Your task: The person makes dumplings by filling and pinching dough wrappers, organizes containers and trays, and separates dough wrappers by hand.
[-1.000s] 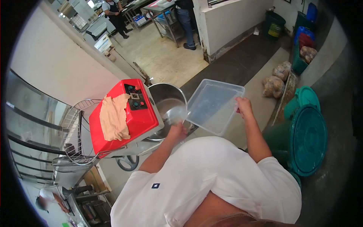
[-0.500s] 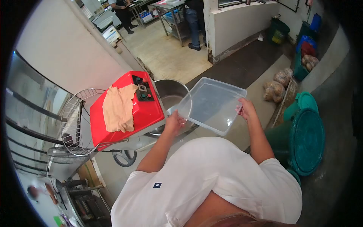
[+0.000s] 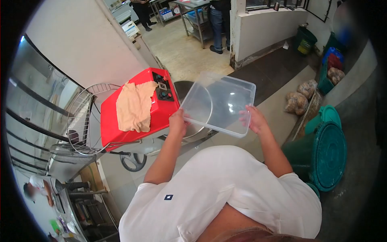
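Observation:
A clear rectangular plastic container [image 3: 219, 99] is held tilted in front of me, over a large metal mixing bowl [image 3: 183, 87]. My left hand [image 3: 177, 122] grips its near left corner, close beside the red mixer top [image 3: 162, 116]. At the right end of the container, my right hand [image 3: 255, 119] holds the wall, and its fingers show through the clear plastic. Part of the bowl is seen through the container. I see nothing solid inside the container.
An orange cloth [image 3: 135, 107] lies on the mixer, beside a wire guard [image 3: 78, 121]. Green lidded bins [image 3: 328, 157] stand at right, near filled plastic bags [image 3: 297, 103]. People [image 3: 219, 24] stand in the room beyond the wall; another person [image 3: 42, 185] is at lower left.
The container has shifted slightly left and up and tilted differently. My left hand has moved up and left, the right hand a little lower on the container's end. The view has also shifted.

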Action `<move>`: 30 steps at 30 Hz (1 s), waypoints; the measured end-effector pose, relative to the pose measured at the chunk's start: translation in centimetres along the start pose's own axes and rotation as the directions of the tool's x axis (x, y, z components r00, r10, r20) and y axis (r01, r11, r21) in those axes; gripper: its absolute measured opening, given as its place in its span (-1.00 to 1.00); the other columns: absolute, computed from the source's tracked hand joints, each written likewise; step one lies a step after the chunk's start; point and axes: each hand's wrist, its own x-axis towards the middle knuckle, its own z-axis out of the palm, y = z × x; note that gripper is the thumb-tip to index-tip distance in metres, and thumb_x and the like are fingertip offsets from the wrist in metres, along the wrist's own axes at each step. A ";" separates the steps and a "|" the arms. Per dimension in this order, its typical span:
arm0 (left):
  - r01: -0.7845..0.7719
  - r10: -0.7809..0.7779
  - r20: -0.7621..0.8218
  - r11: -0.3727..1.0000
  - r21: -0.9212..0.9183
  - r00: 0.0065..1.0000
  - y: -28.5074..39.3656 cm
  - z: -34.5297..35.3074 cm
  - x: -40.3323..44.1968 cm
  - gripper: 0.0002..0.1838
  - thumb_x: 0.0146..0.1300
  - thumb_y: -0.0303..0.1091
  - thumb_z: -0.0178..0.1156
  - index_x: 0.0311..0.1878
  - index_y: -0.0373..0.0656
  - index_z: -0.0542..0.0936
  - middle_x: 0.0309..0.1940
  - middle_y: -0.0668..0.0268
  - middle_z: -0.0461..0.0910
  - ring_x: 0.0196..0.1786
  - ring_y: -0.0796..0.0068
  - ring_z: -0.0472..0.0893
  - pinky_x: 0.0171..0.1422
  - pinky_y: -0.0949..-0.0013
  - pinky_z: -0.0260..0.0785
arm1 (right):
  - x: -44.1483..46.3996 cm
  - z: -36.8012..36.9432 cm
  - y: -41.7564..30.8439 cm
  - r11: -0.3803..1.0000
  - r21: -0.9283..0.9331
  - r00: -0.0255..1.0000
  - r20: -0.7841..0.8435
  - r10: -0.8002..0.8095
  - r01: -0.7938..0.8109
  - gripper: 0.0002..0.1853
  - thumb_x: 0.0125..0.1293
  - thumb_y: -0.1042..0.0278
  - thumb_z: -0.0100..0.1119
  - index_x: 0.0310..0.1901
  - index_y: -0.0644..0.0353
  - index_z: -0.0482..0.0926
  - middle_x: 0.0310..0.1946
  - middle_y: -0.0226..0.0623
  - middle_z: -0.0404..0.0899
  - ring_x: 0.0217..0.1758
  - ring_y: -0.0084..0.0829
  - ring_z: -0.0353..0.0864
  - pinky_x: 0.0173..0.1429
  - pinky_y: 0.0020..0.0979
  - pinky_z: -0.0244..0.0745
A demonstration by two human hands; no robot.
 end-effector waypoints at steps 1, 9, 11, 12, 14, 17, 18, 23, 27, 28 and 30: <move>-0.042 0.043 0.024 0.999 -0.030 0.999 0.5 -0.3 0.0 -0.69 0.36 -0.18 0.10 -0.13 -0.30 0.50 -0.45 0.20 0.53 -0.47 0.32 0.56 -0.46 0.28 0.41 | -0.8 1.1 0.2 1.000 -0.014 1.000 0.004 0.019 -0.019 -0.61 0.33 0.04 0.17 0.05 0.05 0.37 -0.21 -0.24 0.58 -0.42 -0.34 0.60 -0.39 -0.30 0.53; -0.099 0.099 0.011 0.991 0.092 0.995 3.8 -0.3 -1.6 -0.72 0.33 -0.20 0.15 -0.17 -0.27 0.53 -0.47 0.27 0.54 -0.46 0.40 0.58 -0.43 0.34 0.40 | -0.4 1.0 5.4 0.997 0.008 0.996 -0.057 0.073 -0.072 -0.72 0.36 0.24 0.06 0.03 0.14 0.38 -0.25 -0.17 0.58 -0.39 -0.26 0.61 -0.35 -0.23 0.54; -0.082 0.078 0.038 0.989 0.125 0.996 4.0 -0.2 -1.9 -0.73 0.31 -0.20 0.18 -0.18 -0.26 0.54 -0.45 0.28 0.54 -0.43 0.42 0.59 -0.43 0.36 0.39 | -0.5 0.8 5.7 0.995 0.051 0.995 -0.042 0.087 -0.085 -0.74 0.34 0.29 0.03 0.01 0.14 0.38 -0.25 -0.16 0.57 -0.39 -0.25 0.61 -0.33 -0.23 0.54; -0.083 0.079 0.035 0.989 0.123 0.996 4.0 -0.2 -1.9 -0.73 0.31 -0.20 0.18 -0.18 -0.26 0.54 -0.45 0.28 0.54 -0.43 0.42 0.59 -0.43 0.36 0.39 | -0.4 0.7 5.8 0.991 0.096 0.995 -0.026 0.099 -0.096 -0.76 0.33 0.35 0.01 0.00 0.15 0.38 -0.25 -0.15 0.57 -0.38 -0.25 0.60 -0.31 -0.23 0.54; -0.014 0.000 0.099 0.989 0.148 0.995 4.1 -0.7 -1.9 -0.78 0.30 -0.26 0.15 -0.19 -0.25 0.55 -0.41 0.29 0.56 -0.38 0.38 0.59 -0.32 0.29 0.46 | -0.1 0.2 6.1 0.991 0.090 0.995 -0.014 0.101 -0.099 -0.68 0.33 0.37 -0.02 0.10 0.16 0.34 -0.25 -0.15 0.56 -0.39 -0.25 0.60 -0.31 -0.23 0.54; 0.042 -0.060 0.153 0.992 0.116 0.986 4.4 -1.4 -2.5 -0.74 0.29 -0.21 0.20 -0.19 -0.25 0.55 -0.42 0.30 0.56 -0.39 0.44 0.60 -0.40 0.41 0.41 | 0.3 -0.3 6.7 0.998 0.058 0.999 0.004 0.039 -0.039 -0.51 0.36 0.39 -0.05 0.31 0.15 0.20 -0.25 -0.14 0.56 -0.40 -0.26 0.58 -0.31 -0.25 0.53; 0.045 -0.062 0.149 0.992 0.114 0.987 4.7 -1.7 -2.7 -0.74 0.29 -0.21 0.20 -0.19 -0.25 0.55 -0.42 0.30 0.56 -0.39 0.44 0.60 -0.40 0.41 0.41 | 0.5 -0.4 6.9 0.999 0.034 1.000 0.016 -0.024 0.023 -0.41 0.37 0.38 -0.05 0.41 0.14 0.09 -0.25 -0.14 0.56 -0.41 -0.26 0.58 -0.32 -0.26 0.52; -0.029 0.008 0.066 0.947 0.321 0.998 5.4 -3.5 -2.6 -0.77 0.26 -0.26 0.17 -0.28 -0.26 0.60 -0.47 0.36 0.58 -0.41 0.52 0.59 -0.39 0.44 0.38 | 0.4 1.4 5.8 0.996 0.004 0.994 0.073 -0.084 0.084 -0.26 0.34 0.44 0.00 0.50 0.08 -0.09 -0.24 -0.16 0.58 -0.43 -0.34 0.58 -0.33 -0.32 0.53; -0.084 0.131 -0.053 0.845 0.528 0.990 5.6 -4.9 -2.4 -0.69 0.21 -0.19 0.19 -0.35 -0.30 0.63 -0.52 0.21 0.63 -0.41 0.38 0.63 -0.36 0.33 0.41 | 0.8 3.0 6.1 0.998 -0.039 0.990 0.130 -0.050 0.055 -0.24 0.32 0.46 0.04 0.50 0.11 -0.07 -0.25 -0.19 0.60 -0.46 -0.39 0.57 -0.37 -0.37 0.53; -0.191 0.298 -0.034 0.692 0.696 0.954 5.0 -5.3 -2.0 -0.66 0.19 -0.14 0.22 -0.34 -0.32 0.64 -0.49 0.16 0.64 -0.40 0.35 0.62 -0.34 0.26 0.41 | 1.3 3.1 6.6 0.998 -0.052 0.987 0.154 -0.033 0.041 -0.24 0.32 0.46 0.04 0.50 0.11 -0.07 -0.25 -0.19 0.60 -0.46 -0.39 0.57 -0.37 -0.37 0.53; -0.250 0.476 -0.007 0.475 0.843 0.880 4.3 -6.3 -1.9 -0.59 0.16 -0.09 0.24 -0.34 -0.36 0.64 -0.47 0.05 0.64 -0.40 0.27 0.62 -0.30 0.16 0.41 | 2.4 3.1 7.9 0.984 -0.177 0.998 0.058 0.037 -0.026 -0.23 0.30 0.46 0.06 0.49 0.17 -0.07 -0.29 -0.22 0.61 -0.48 -0.40 0.56 -0.41 -0.38 0.52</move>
